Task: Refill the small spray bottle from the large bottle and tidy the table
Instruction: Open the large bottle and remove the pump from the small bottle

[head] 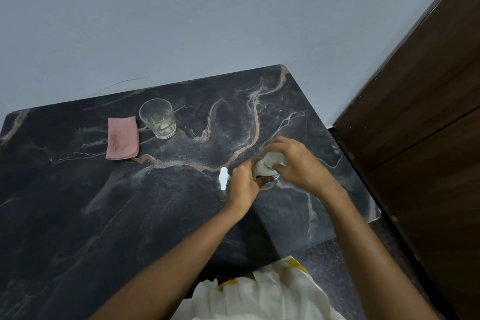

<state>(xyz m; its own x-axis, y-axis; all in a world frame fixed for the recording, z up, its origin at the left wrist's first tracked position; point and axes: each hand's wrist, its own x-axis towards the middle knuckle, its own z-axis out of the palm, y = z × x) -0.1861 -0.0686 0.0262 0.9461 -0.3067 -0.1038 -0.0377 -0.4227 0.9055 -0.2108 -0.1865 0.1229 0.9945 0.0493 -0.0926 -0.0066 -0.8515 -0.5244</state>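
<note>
Both hands meet at the right side of the dark marble table (78, 215). My left hand (242, 186) grips the lower side of a white bottle (259, 167). A bit of blue (272, 183) shows beneath the bottle. My right hand (296, 163) is closed over the bottle's white top (274, 158) from the right. Most of the bottle is hidden by the fingers, so I cannot tell its size. A small white spray head (223, 178) sits just left of my left hand, untouched. Whatever is under the spray head is unclear.
A folded pink cloth (122, 138) lies at the back left, with a clear glass (158, 118) holding a little water right beside it. A brown wooden door (428, 125) stands close to the table's right edge. A plain wall runs behind. White fabric (259, 293) is at the near edge.
</note>
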